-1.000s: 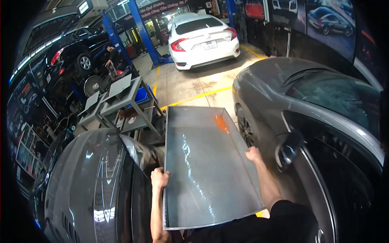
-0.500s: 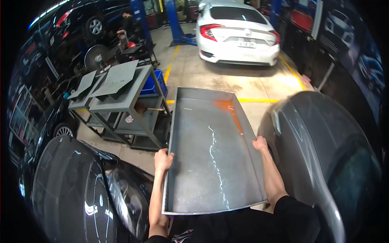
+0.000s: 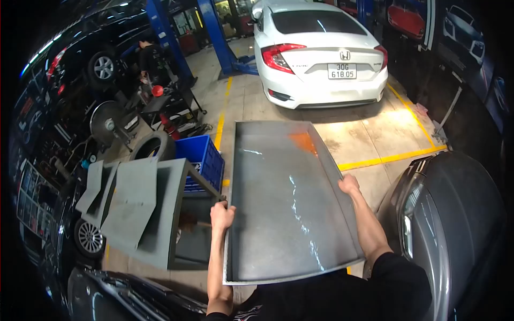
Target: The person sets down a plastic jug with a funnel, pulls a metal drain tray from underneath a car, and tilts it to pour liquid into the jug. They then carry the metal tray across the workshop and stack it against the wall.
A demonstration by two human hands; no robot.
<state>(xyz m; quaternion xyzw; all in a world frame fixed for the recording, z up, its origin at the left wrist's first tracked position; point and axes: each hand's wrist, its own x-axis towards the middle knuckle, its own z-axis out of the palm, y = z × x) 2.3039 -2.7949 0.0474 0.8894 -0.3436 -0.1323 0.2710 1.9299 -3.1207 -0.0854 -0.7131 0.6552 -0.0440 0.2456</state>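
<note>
A large, shallow rectangular metal tray (image 3: 284, 208) spans the space in front of my body, carried between both hands. Its grey floor bears streaks of reflected light, and an orange-brown patch shows near the far right corner. My left hand (image 3: 221, 215) is closed around the left rim, thumb over the edge. On the opposite side, my right hand (image 3: 349, 184) grips the right rim, with its fingers partly hidden behind the wall. The near edge of the tray is close against my dark shirt.
Left of the tray stands a grey metal cart (image 3: 166, 214) with bent sheet panels on top. Behind it are a blue crate (image 3: 206, 160) and a tire (image 3: 152, 145). A white car (image 3: 324, 53) is ahead, a grey car (image 3: 455, 214) at right. A person (image 3: 152, 61) works at far left.
The view has moved forward: the white car and the cart appear closer, and the cars beside me have slid back. Both hands still hold the tray, where the liquid-like orange patch looks shorter.
</note>
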